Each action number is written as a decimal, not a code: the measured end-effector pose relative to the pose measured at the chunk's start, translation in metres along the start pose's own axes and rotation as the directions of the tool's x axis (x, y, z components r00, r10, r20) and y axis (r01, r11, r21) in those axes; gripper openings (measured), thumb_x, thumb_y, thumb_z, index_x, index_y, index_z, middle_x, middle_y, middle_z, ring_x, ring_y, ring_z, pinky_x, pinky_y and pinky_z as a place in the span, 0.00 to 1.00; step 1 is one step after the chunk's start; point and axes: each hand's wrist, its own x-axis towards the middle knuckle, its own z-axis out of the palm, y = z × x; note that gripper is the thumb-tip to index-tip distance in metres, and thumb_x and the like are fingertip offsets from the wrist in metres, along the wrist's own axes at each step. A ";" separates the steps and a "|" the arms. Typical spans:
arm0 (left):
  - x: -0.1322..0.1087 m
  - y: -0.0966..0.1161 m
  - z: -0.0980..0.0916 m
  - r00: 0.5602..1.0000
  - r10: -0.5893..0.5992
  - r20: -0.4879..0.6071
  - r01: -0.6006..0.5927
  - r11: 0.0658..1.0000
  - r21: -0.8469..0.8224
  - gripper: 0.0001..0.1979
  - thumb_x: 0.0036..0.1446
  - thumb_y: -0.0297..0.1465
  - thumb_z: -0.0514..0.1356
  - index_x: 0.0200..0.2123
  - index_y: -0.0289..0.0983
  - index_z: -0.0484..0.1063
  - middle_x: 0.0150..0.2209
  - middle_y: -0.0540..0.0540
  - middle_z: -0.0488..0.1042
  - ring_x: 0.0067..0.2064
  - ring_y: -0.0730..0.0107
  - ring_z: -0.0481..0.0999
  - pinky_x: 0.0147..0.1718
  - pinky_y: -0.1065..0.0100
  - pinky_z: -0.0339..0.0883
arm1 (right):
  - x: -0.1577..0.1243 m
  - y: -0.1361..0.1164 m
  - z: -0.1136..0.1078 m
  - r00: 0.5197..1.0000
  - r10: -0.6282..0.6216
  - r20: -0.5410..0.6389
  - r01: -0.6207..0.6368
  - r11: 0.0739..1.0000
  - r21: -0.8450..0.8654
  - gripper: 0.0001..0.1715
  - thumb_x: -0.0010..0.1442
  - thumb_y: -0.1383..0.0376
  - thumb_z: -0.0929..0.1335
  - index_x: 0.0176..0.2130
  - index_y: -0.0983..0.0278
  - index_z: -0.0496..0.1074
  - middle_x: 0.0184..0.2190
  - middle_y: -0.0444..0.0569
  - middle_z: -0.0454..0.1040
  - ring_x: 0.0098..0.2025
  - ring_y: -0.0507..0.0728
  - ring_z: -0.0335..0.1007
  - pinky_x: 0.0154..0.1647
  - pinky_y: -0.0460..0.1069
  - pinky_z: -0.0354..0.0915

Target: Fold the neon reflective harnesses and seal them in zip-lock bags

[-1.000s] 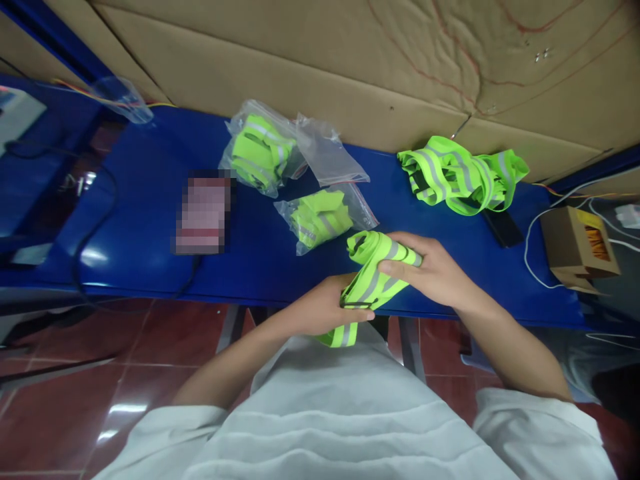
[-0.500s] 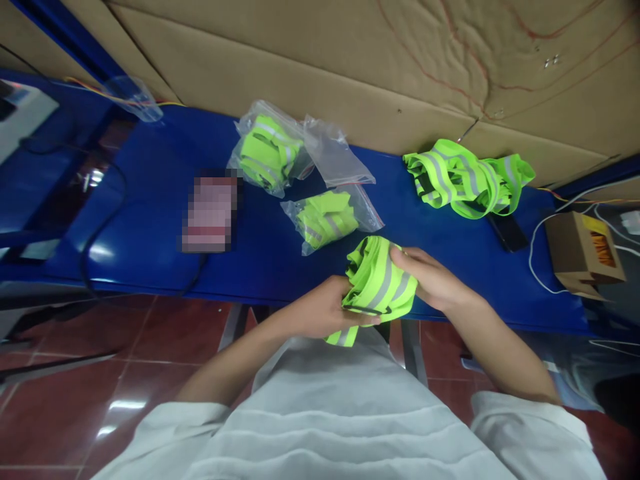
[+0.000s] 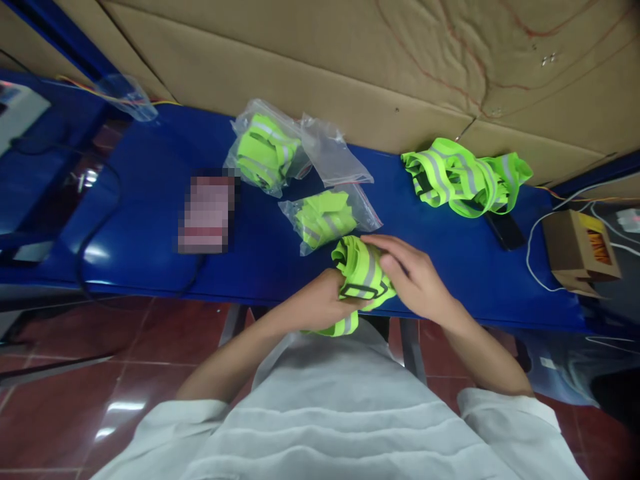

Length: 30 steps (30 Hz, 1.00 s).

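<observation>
A rolled yellow-green reflective strap (image 3: 367,267) with grey stripes is held between my two hands at the table's front edge. A black buckle lies on its near side. My left hand (image 3: 320,303) grips the roll from the left and below, and a loose end of strap hangs under it. Curled over the roll's right side, my right hand (image 3: 413,277) presses on it with the fingers on top. Just beyond the roll lies a clear zip bag (image 3: 325,220) with a folded strap in it. A second bagged strap (image 3: 265,153) rests farther back.
An unfilled zip bag (image 3: 337,157) lies by the bagged straps. Loose reflective straps (image 3: 460,177) are heaped at the back right over a dark phone-like object (image 3: 506,231). A cardboard box (image 3: 580,250) and white cable stand at right. A blurred-out pink item (image 3: 207,215) sits left.
The roll has turned and shifted slightly left, so its black buckle now shows fully. My right hand has moved left and over the top of the roll.
</observation>
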 end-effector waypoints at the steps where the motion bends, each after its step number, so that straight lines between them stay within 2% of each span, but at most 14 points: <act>1: 0.000 0.001 0.000 1.000 0.002 -0.017 -0.003 1.000 -0.014 0.17 0.60 0.42 0.66 0.44 0.34 0.76 0.44 0.44 0.81 0.46 0.59 0.77 0.47 0.65 0.71 | -0.001 -0.002 0.000 0.999 -0.019 0.046 0.020 0.999 -0.026 0.32 0.71 0.49 0.68 0.67 0.58 0.67 0.66 0.56 0.71 0.68 0.63 0.68 0.69 0.60 0.67; 3: 0.001 0.002 0.000 1.000 0.017 -0.015 -0.017 1.000 0.001 0.16 0.58 0.40 0.67 0.43 0.34 0.75 0.43 0.44 0.80 0.45 0.59 0.76 0.45 0.65 0.71 | -0.002 -0.005 0.003 0.996 -0.024 0.083 0.030 0.997 -0.065 0.48 0.62 0.44 0.75 0.71 0.59 0.61 0.70 0.59 0.65 0.72 0.67 0.63 0.70 0.62 0.65; 4: 0.002 0.003 0.000 1.000 0.024 0.001 -0.024 1.000 0.007 0.16 0.57 0.39 0.68 0.43 0.34 0.75 0.42 0.45 0.80 0.44 0.60 0.76 0.45 0.65 0.71 | -0.002 -0.005 0.006 0.997 -0.019 0.075 0.024 0.997 -0.069 0.52 0.58 0.44 0.77 0.71 0.58 0.61 0.70 0.59 0.66 0.71 0.67 0.64 0.69 0.63 0.66; 7: 0.005 0.003 0.000 0.999 0.025 0.048 -0.021 0.996 -0.087 0.18 0.53 0.37 0.71 0.43 0.34 0.76 0.44 0.45 0.80 0.46 0.59 0.77 0.46 0.64 0.71 | -0.003 -0.002 0.012 0.999 -0.044 -0.009 0.043 0.996 -0.080 0.44 0.59 0.47 0.77 0.67 0.56 0.66 0.65 0.57 0.71 0.67 0.66 0.70 0.67 0.61 0.69; 11: 0.007 0.000 -0.001 0.998 -0.056 0.043 0.068 0.928 -0.367 0.27 0.50 0.38 0.75 0.51 0.36 0.74 0.45 0.45 0.81 0.47 0.59 0.79 0.47 0.63 0.72 | -0.004 0.000 0.013 0.981 -0.094 -0.170 0.067 0.985 -0.160 0.36 0.61 0.51 0.77 0.64 0.57 0.68 0.62 0.56 0.75 0.65 0.66 0.72 0.65 0.60 0.70; 13: 0.007 -0.001 0.001 0.995 -0.090 0.053 0.104 0.897 -0.430 0.28 0.51 0.37 0.75 0.54 0.37 0.73 0.42 0.46 0.81 0.45 0.61 0.80 0.46 0.63 0.72 | -0.004 -0.002 0.011 0.977 -0.016 -0.213 -0.015 0.990 -0.142 0.36 0.60 0.50 0.77 0.62 0.56 0.69 0.58 0.53 0.78 0.59 0.64 0.77 0.57 0.57 0.75; 14: 0.007 -0.002 0.002 0.993 -0.083 0.080 0.110 0.900 -0.421 0.26 0.52 0.37 0.74 0.52 0.37 0.74 0.41 0.46 0.81 0.43 0.62 0.80 0.45 0.64 0.72 | -0.004 -0.002 0.009 0.973 0.041 -0.228 -0.066 0.992 -0.106 0.35 0.59 0.50 0.77 0.60 0.56 0.69 0.55 0.52 0.79 0.54 0.63 0.79 0.52 0.55 0.76; 16: 0.006 -0.003 0.005 0.986 -0.059 0.158 0.114 0.924 -0.366 0.18 0.54 0.38 0.73 0.43 0.34 0.77 0.36 0.46 0.80 0.39 0.65 0.79 0.41 0.66 0.72 | -0.002 -0.003 0.007 0.954 0.139 -0.267 -0.142 0.990 0.008 0.33 0.57 0.48 0.77 0.56 0.56 0.70 0.49 0.49 0.80 0.46 0.60 0.80 0.44 0.53 0.76; 18: 0.005 -0.004 0.007 0.984 -0.037 0.176 0.092 0.945 -0.315 0.15 0.57 0.40 0.70 0.36 0.33 0.77 0.32 0.46 0.79 0.35 0.68 0.76 0.38 0.68 0.71 | 0.001 -0.001 0.005 0.930 0.219 -0.295 -0.182 0.972 0.149 0.30 0.57 0.46 0.76 0.52 0.57 0.70 0.43 0.46 0.80 0.41 0.58 0.78 0.41 0.51 0.74; 20: 0.004 -0.003 0.005 0.988 -0.017 0.154 0.061 0.957 -0.283 0.16 0.61 0.41 0.67 0.32 0.33 0.77 0.30 0.45 0.78 0.34 0.70 0.75 0.37 0.69 0.70 | 0.005 0.004 0.003 0.925 0.292 -0.245 -0.219 0.933 0.285 0.29 0.58 0.44 0.76 0.48 0.58 0.70 0.39 0.44 0.79 0.39 0.56 0.76 0.40 0.50 0.73; 22: 0.005 -0.001 0.001 0.986 -0.004 0.169 0.045 0.969 -0.242 0.17 0.62 0.41 0.66 0.31 0.33 0.77 0.30 0.45 0.78 0.34 0.70 0.76 0.37 0.70 0.71 | 0.010 0.011 0.002 0.932 0.342 -0.122 -0.267 0.872 0.410 0.28 0.58 0.42 0.75 0.46 0.58 0.70 0.37 0.42 0.78 0.37 0.54 0.75 0.40 0.49 0.72; 25: 0.012 0.004 -0.010 0.974 0.041 0.222 0.003 0.981 -0.193 0.16 0.63 0.42 0.66 0.36 0.33 0.79 0.34 0.43 0.80 0.36 0.68 0.79 0.38 0.70 0.73 | 0.022 0.020 -0.006 0.925 0.379 0.019 -0.327 0.771 0.547 0.29 0.58 0.42 0.76 0.46 0.58 0.72 0.37 0.42 0.78 0.36 0.54 0.76 0.37 0.47 0.71; 27: 0.022 0.012 -0.020 0.960 0.099 0.263 -0.056 0.985 -0.164 0.18 0.65 0.44 0.65 0.39 0.32 0.80 0.37 0.42 0.81 0.39 0.67 0.80 0.40 0.69 0.75 | 0.033 0.025 -0.016 0.917 0.397 0.049 -0.346 0.726 0.594 0.32 0.55 0.39 0.76 0.46 0.58 0.73 0.38 0.44 0.80 0.37 0.56 0.78 0.37 0.49 0.73; 30: 0.044 0.027 -0.035 0.918 0.165 0.361 -0.121 0.982 -0.142 0.21 0.68 0.46 0.61 0.43 0.32 0.80 0.39 0.41 0.81 0.40 0.67 0.80 0.41 0.69 0.75 | 0.050 0.031 -0.033 0.921 0.382 0.077 -0.344 0.703 0.623 0.39 0.55 0.34 0.72 0.51 0.59 0.74 0.42 0.50 0.82 0.43 0.61 0.81 0.43 0.54 0.77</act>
